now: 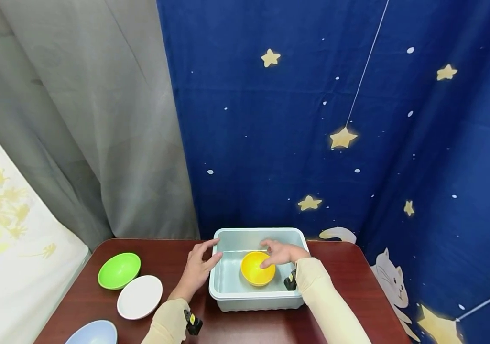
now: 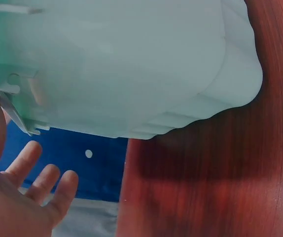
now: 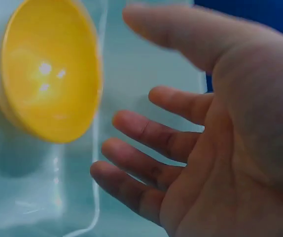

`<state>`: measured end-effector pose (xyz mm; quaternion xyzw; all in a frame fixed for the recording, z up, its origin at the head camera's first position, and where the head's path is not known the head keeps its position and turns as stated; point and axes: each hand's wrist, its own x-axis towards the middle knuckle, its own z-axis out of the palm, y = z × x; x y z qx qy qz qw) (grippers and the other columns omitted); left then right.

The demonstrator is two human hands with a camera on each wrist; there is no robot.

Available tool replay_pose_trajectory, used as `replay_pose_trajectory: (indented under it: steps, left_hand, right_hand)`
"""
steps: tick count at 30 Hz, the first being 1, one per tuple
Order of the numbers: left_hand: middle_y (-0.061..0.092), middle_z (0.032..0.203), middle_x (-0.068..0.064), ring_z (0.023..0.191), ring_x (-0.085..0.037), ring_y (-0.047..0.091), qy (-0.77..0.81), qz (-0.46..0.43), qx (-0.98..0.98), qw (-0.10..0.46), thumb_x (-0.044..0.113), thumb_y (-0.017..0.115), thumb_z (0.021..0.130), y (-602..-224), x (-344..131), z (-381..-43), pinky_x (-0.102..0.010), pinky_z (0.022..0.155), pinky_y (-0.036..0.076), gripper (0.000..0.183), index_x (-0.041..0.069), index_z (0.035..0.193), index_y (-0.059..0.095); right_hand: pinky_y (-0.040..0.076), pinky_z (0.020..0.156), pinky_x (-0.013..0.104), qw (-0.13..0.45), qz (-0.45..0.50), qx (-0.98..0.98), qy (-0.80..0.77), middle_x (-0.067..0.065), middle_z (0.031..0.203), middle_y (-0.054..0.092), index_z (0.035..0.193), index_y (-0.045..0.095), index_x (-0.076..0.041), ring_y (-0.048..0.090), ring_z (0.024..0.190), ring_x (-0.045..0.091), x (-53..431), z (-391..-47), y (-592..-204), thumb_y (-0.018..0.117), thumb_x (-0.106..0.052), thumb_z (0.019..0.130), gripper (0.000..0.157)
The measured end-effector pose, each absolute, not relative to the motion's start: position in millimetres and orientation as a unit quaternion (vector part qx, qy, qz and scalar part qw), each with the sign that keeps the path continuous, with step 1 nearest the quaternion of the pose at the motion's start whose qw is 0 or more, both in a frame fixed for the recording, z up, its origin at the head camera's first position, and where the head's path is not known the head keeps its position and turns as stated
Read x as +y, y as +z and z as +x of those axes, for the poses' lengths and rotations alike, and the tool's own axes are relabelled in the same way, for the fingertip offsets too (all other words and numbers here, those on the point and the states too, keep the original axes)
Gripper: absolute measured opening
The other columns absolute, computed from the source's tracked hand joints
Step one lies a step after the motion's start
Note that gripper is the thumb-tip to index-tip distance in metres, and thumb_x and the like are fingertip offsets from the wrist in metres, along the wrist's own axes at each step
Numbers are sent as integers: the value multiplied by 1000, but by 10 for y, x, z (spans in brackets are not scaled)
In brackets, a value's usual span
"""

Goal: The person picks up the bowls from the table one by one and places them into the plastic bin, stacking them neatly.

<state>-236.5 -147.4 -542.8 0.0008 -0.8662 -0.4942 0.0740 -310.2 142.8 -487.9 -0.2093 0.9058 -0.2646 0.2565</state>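
A yellow bowl (image 1: 254,274) sits inside a pale blue-green plastic tub (image 1: 258,303), its open side facing up. Over the tub, my right hand (image 1: 282,253) is spread beside the bowl. In the right wrist view, the fingers (image 3: 146,131) are loosely bent and apart from the bowl (image 3: 50,69), with nothing in them. My left hand (image 1: 197,268) is at the tub's left rim, thumb and index finger reaching over it. From the left wrist, the tub's outer wall (image 2: 131,64) fills much of the view, and the other fingers (image 2: 45,180) stretch out below the rim, holding nothing.
Left of the tub on the dark red-brown table (image 1: 171,267) are a green bowl (image 1: 119,271), a white bowl (image 1: 139,297) and a light blue bowl (image 1: 94,333), cut off by the frame's lower edge. Blue star-printed curtain (image 1: 249,143) and grey curtain (image 1: 141,143) hang behind the table.
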Motion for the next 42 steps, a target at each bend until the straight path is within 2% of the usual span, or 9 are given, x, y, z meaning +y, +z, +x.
replay_pose_trajectory:
  steps: [4,14,21,24,28,30,31,36,42]
  left_hand:
    - [51,144,-6,126,-25,45,-458,-1,-884,100,51,70,93,-5388,-1475,-2367,-45,99,50,56,30,143,57]
    - [47,149,-6,136,-27,44,-472,-6,-875,109,54,69,92,-5214,-1592,-2248,-52,106,51,65,24,147,53]
    - [47,147,-7,132,-27,48,-461,-19,-877,132,50,75,88,-5050,-1776,-2087,-51,104,51,72,23,149,49]
    - [48,145,-7,129,-27,49,-447,-31,-881,151,45,84,82,-5025,-1869,-2027,-48,102,50,79,25,150,49]
    - [45,147,-9,127,-25,45,-423,-54,-887,176,42,93,71,-5028,-2056,-1927,-30,98,45,95,29,152,46]
    - [43,148,-11,127,-25,43,-415,-54,-889,184,43,95,68,-5027,-2157,-1865,-30,97,42,100,31,154,44]
    - [43,149,-12,127,-25,42,-415,-47,-890,184,44,95,67,-5023,-2202,-1832,-31,97,41,102,31,154,43]
    - [38,152,-17,136,-36,35,-435,-22,-883,174,41,96,67,-5025,-2379,-1665,-55,101,35,107,29,157,38]
    - [32,152,-26,137,-46,28,-412,-17,-897,157,39,99,60,-5069,-2524,-1508,-60,98,34,121,24,160,33]
  right_hand:
    - [53,101,47,240,-214,899,-296,17,133,64,146,50,-6,61,115,26,1531,-3092,-4696,79,-30,85,71]
    - [51,76,31,168,-189,917,-308,2,99,67,129,66,-9,59,86,15,1994,-2988,-4470,75,-31,91,45]
    - [44,65,28,169,-180,903,-351,2,82,48,133,63,-10,50,74,17,2429,-2842,-4454,74,-33,93,47]
    - [45,62,25,172,-191,894,-367,1,82,49,136,61,-9,51,71,15,2544,-2801,-4517,75,-31,92,51]
    - [47,60,24,165,-211,883,-385,4,83,54,138,59,-3,52,68,13,2601,-2772,-4633,78,-27,90,57]
    - [47,59,24,164,-208,879,-396,4,84,54,138,59,-2,52,68,12,2618,-2761,-4701,78,-27,89,57]
    - [48,59,24,164,-207,877,-402,4,84,53,138,58,-2,52,68,12,2630,-2754,-4735,78,-26,90,58]
    - [50,59,27,176,-189,863,-434,5,87,52,142,55,-4,52,69,13,2700,-2719,-4899,79,-25,89,62]
    - [57,68,33,195,-183,818,-509,10,92,63,150,45,-1,62,77,14,2749,-2703,-5041,72,-20,95,64]
